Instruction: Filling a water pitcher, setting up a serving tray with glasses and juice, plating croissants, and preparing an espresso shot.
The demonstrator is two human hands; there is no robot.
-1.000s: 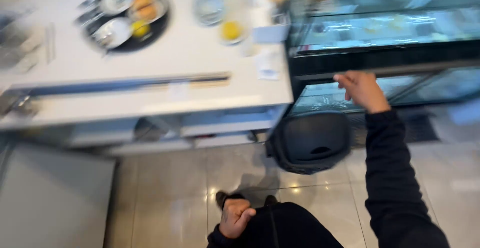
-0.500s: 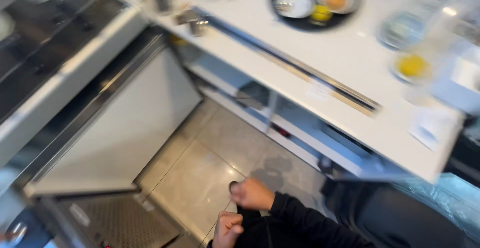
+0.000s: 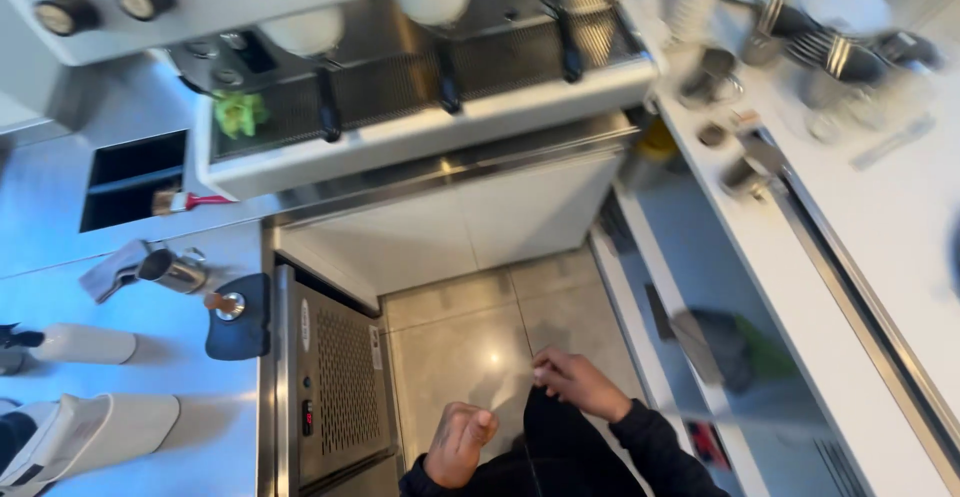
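I saw left hand (image 3: 458, 444) loosely curled, empty, touching nothing. Right hand (image 3: 582, 385) just beside, fingers bent, pinching dark garment (image 3: 560, 457) at waist. Glossy grey tile floor (image 3: 470, 347) below both. Left of hands, steel cabinet (image 3: 335, 387) with perforated grille. Beyond, espresso machine (image 3: 420, 77), black-handled portafilters.

Brushed steel on the grey espresso machine (image 3: 420, 107) and the vented under-counter cabinet (image 3: 335, 387), both dully reflective. Glossy pale stone-look tiles on the floor (image 3: 470, 337), catching a light spot; smooth matt white on the counter (image 3: 880, 237). Polished metal on the small milk jug (image 3: 175, 269), matt black rubber on the tamping mat (image 3: 240, 319).
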